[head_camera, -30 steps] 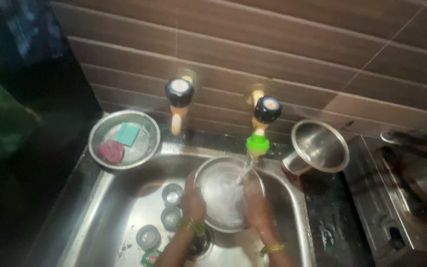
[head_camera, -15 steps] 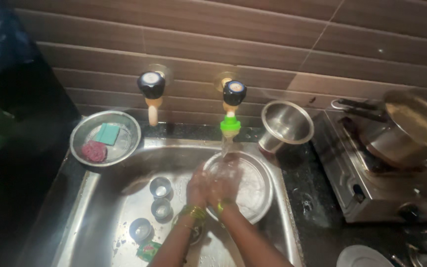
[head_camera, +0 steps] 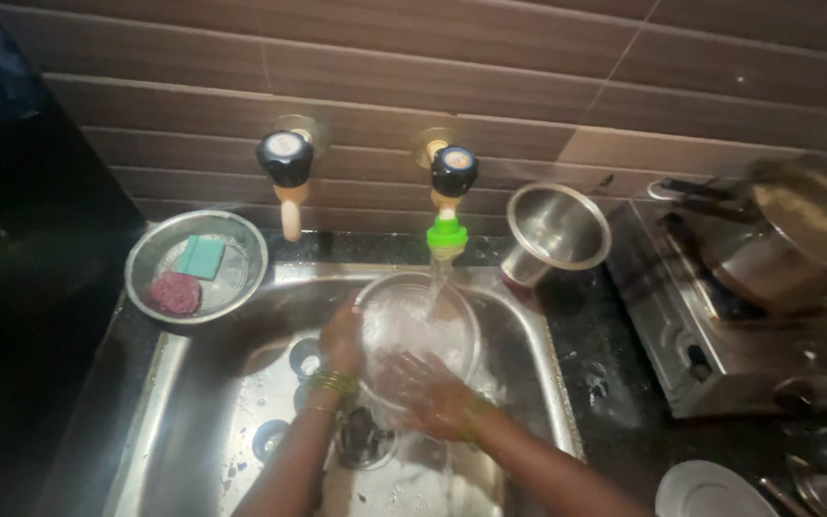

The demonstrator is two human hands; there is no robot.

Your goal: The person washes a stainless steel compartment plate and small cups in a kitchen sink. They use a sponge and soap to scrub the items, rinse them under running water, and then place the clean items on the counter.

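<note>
Brown tiled wall behind a steel sink (head_camera: pixel 203 402): the left hand (head_camera: pixel 342 335) grips the bowl (head_camera: pixel 420 330) rim, the right hand (head_camera: pixel 428 393) rubs open-palmed inside under running water (rinsing underway); small cups remain beside the left wrist.

No packages, labels, signs or screens show anywhere around the sink, the worktop or the tiled wall in this view.

Shiny wet steel — sink (head_camera: pixel 193 402), bowl (head_camera: pixel 420 325); glossy brown tiles (head_camera: pixel 433 86) behind.
</note>
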